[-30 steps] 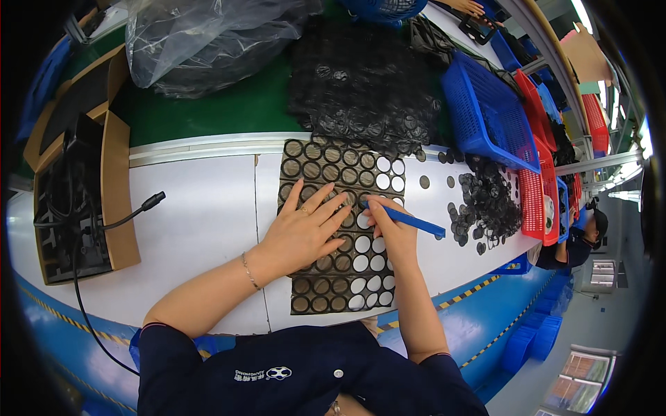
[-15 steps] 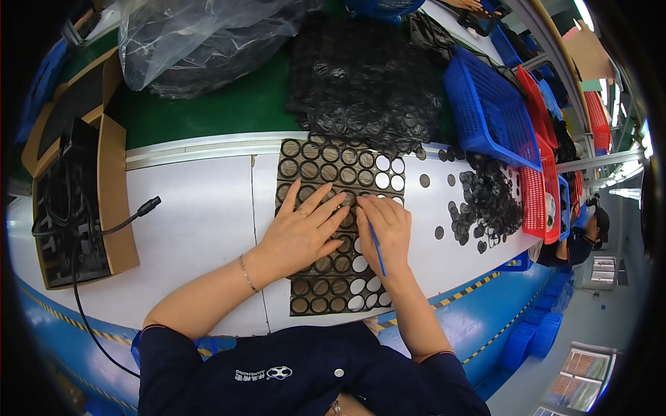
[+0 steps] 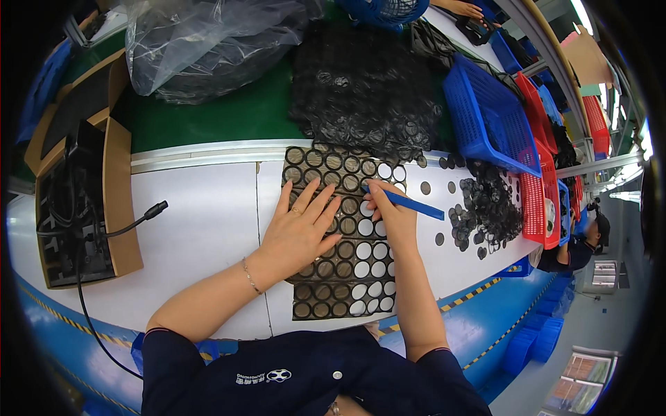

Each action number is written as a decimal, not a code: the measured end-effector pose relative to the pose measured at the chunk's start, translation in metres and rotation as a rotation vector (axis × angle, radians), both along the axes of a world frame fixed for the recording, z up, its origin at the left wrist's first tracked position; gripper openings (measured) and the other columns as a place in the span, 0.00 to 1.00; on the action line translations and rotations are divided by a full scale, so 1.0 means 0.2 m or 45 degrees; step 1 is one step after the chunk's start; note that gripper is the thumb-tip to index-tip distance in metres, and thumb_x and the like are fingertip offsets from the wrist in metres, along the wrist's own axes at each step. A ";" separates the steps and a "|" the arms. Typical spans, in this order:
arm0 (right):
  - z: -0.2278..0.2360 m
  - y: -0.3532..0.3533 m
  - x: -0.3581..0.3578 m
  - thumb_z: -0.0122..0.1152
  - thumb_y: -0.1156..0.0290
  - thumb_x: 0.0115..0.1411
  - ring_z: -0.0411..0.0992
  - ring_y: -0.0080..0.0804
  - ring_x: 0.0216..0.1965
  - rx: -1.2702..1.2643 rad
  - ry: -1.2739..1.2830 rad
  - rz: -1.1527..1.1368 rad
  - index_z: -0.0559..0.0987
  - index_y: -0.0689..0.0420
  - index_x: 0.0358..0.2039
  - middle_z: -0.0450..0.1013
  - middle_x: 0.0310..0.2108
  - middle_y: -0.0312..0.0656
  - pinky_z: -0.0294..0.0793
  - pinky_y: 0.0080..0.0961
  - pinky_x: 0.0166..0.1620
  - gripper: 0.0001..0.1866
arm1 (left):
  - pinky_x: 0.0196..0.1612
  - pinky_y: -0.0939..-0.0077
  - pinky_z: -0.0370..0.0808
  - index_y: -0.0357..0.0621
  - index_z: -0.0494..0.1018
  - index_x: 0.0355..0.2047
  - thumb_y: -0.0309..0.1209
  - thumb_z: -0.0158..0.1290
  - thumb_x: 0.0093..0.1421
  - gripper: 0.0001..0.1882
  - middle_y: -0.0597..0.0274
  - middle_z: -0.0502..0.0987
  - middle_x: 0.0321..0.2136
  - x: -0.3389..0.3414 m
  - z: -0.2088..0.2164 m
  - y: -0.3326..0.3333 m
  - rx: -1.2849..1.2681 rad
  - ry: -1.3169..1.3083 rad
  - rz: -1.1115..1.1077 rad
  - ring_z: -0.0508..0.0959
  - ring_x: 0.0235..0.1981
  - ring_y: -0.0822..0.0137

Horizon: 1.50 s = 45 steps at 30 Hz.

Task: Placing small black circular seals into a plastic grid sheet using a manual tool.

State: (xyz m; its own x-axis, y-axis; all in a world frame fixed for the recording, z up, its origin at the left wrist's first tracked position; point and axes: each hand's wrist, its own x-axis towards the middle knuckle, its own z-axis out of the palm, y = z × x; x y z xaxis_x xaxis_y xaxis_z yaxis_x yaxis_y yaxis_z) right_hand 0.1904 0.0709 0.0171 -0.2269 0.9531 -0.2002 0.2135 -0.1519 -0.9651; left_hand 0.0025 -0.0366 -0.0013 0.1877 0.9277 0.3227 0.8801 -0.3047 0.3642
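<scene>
A sheet of black rings in rows (image 3: 303,292) lies on the white table, with white discs (image 3: 358,290) inside rings of its right-hand columns. My left hand (image 3: 298,225) is spread flat on the sheet's left and middle part, palm down and holding nothing. In my right hand (image 3: 395,211) is a flat blue tapered tool (image 3: 420,206); its exact kind does not show clearly. The tool's narrow tip points left, at a ring in the upper half of the sheet. The right fingers hide some of the rings around it.
Loose dark discs (image 3: 485,204) are heaped right of the sheet, beside blue (image 3: 489,114) and red baskets (image 3: 534,201). Black plastic-like sheets (image 3: 361,90) are piled beyond it. A carton with cables (image 3: 121,208) stands left. Another person (image 3: 579,243) is far right.
My right hand has moved slightly up, and the blue tool has swung from pointing down toward my wrist to slanting out rightward. More white discs show beneath. My left hand stays nearly in place.
</scene>
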 end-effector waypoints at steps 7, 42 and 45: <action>-0.01 0.00 0.00 0.63 0.64 0.66 0.73 0.19 0.29 -0.013 -0.021 -0.016 0.82 0.64 0.47 0.79 0.32 0.40 0.71 0.14 0.27 0.16 | 0.68 0.38 0.51 0.41 0.71 0.59 0.46 0.59 0.60 0.32 0.51 0.67 0.63 0.00 -0.01 -0.01 0.018 0.016 0.007 0.61 0.68 0.49; -0.02 0.15 -0.06 0.66 0.63 0.64 0.72 0.18 0.28 0.056 0.017 -0.062 0.84 0.64 0.44 0.79 0.31 0.38 0.69 0.14 0.27 0.16 | 0.67 0.38 0.54 0.45 0.71 0.59 0.46 0.60 0.59 0.32 0.43 0.64 0.64 0.00 0.00 -0.01 0.006 -0.025 0.027 0.59 0.68 0.42; -0.03 0.15 -0.06 0.66 0.63 0.64 0.71 0.17 0.28 0.077 0.013 -0.061 0.84 0.63 0.44 0.78 0.30 0.38 0.69 0.14 0.27 0.16 | 0.67 0.38 0.54 0.45 0.71 0.59 0.47 0.60 0.59 0.32 0.42 0.64 0.64 0.00 0.00 -0.01 0.004 -0.021 0.028 0.59 0.68 0.42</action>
